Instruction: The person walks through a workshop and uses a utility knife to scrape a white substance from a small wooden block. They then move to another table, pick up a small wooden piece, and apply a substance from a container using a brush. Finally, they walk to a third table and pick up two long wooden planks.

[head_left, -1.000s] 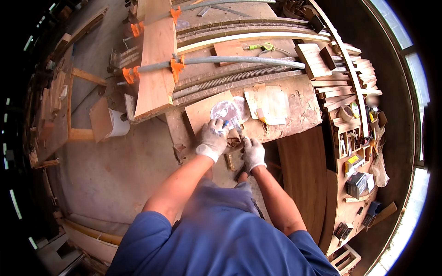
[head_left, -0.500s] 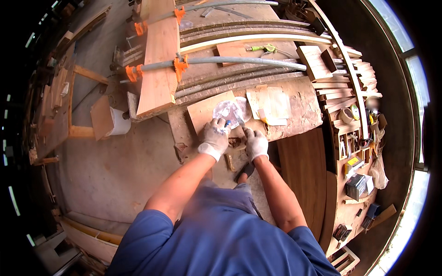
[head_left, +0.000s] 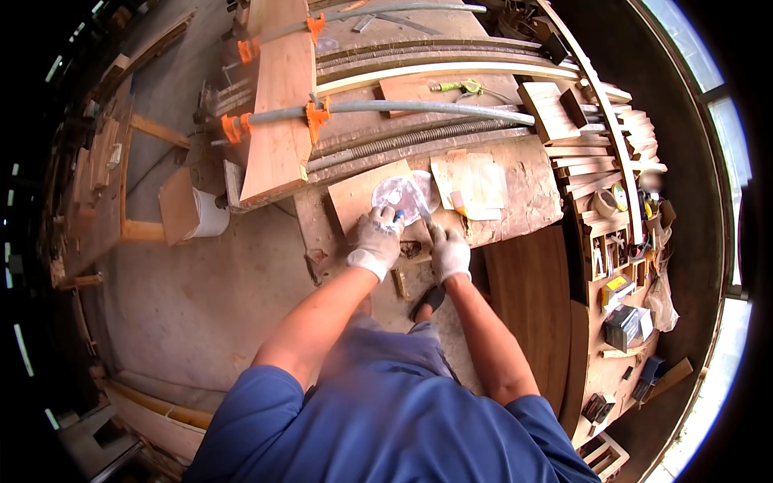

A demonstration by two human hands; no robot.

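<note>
My right hand point(head_left: 450, 254), in a white work glove, is closed round the handle of a putty knife point(head_left: 422, 211). Its narrow blade reaches up and left onto a round, pale plastic sheet point(head_left: 386, 184) smeared with whitish-pink paste. At the near edge of that sheet is my gloved left hand point(head_left: 376, 243), its fingers bent together. A small blue thing point(head_left: 398, 216) shows at its fingertips; what it belongs to is hidden. Under the sheet lies a thin wooden board point(head_left: 346, 196), and sheets of pale paper point(head_left: 475, 183) rest to its right.
Beyond my hands, bar clamps with orange jaws point(head_left: 317, 121) cross a wide plank point(head_left: 278, 105). A green-handled tool point(head_left: 460, 85) lies farther back on the bench. To the right are stacked wood strips point(head_left: 584, 161), a tape roll point(head_left: 605, 201) and a side table with boxes point(head_left: 624, 326).
The putty knife's blade has shifted slightly over the round sheet, and the paste under it looks smoother and more spread. My left hand stays almost in place.
</note>
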